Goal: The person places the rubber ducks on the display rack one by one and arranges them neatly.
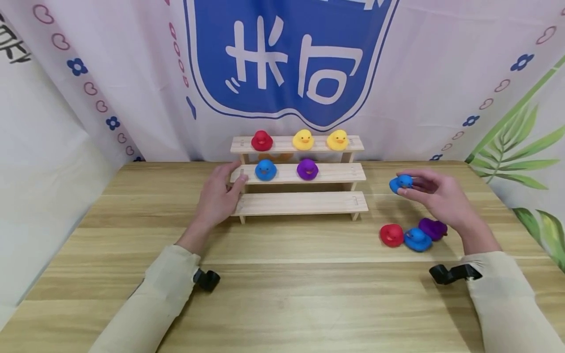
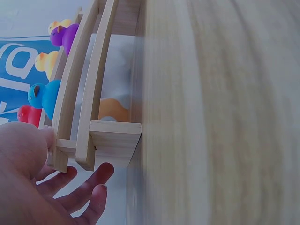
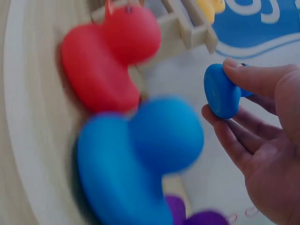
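Fingers (image 3: 234, 143) of my right hand (image 1: 441, 196) bend toward the thumb (image 3: 258, 79), parted only by the blue rubber duck (image 1: 399, 185) they pinch across its body. It hangs above the wooden table (image 1: 282, 304), right of the three-tier wooden stand (image 1: 300, 203) and well apart from it. My left hand (image 1: 218, 193) grips the left end of the stand's middle tier (image 1: 335, 172).

I judge the duck light and probably hollow, its skin giving a little when squeezed; smooth, perhaps slightly slick, hardly fragile. The sides of the round body, below the head, look the best hold, with the flat base left uncovered. Too hard a squeeze might dent it or pop it loose.

From the head camera, my right fingertips are partly lost behind the duck; at the right wrist, the thumb covers much of its head. There the loose red duck (image 3: 93, 65) and second blue duck (image 3: 119, 159) are blurred, and the loose purple duck (image 3: 206, 218) is cut off below. An orange shape (image 2: 114, 110) behind the stand shows only partly; I can't tell what it is.
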The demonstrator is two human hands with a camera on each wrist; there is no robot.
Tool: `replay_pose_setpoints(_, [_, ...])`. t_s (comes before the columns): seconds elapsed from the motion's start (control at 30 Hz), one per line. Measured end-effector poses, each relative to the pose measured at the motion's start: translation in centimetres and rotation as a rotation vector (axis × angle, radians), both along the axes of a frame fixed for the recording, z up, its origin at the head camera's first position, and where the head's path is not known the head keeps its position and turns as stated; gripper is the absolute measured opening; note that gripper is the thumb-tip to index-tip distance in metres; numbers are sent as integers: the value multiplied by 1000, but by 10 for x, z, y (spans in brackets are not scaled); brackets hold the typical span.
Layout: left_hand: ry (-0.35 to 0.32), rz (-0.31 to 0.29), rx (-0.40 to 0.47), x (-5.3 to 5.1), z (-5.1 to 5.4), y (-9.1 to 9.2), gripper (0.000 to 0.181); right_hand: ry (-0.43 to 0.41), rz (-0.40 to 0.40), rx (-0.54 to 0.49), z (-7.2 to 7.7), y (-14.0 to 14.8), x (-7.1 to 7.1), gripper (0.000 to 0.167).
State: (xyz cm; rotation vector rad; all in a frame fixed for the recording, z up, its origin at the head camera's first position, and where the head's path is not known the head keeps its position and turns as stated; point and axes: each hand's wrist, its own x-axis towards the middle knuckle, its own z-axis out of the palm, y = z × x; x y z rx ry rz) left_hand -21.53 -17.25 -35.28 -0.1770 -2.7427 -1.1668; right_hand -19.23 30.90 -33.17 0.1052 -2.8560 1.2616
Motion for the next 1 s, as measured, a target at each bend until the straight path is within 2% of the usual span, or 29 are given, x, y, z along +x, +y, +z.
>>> replay_pose_setpoints(0.23, [-16, 10, 1, 0, 1, 0, 57, 83, 87, -57, 13, -27, -1, 48])
replay_pose_setpoints(0.3, [-19, 11, 1, 0, 1, 0, 57, 110, 120, -73, 13, -34, -3, 46])
replay_pose_setpoints(0.43, [-20, 10, -1, -1, 0, 0, 57, 111, 151, -70, 11, -46, -5, 47])
replay_pose_setpoints(0.6, [-11, 5, 2, 0, -1, 1, 57, 89, 122, -93, 11, -60, -8, 50])
replay_pose_setpoints(0.77, [-11, 1, 7, 0, -1, 1, 57, 125, 107, -146, 11, -75, -13, 47])
replay_pose_setpoints(1.0, [-22, 4, 9, 0, 0, 1, 57, 185, 157, -172, 8, -90, -19, 45])
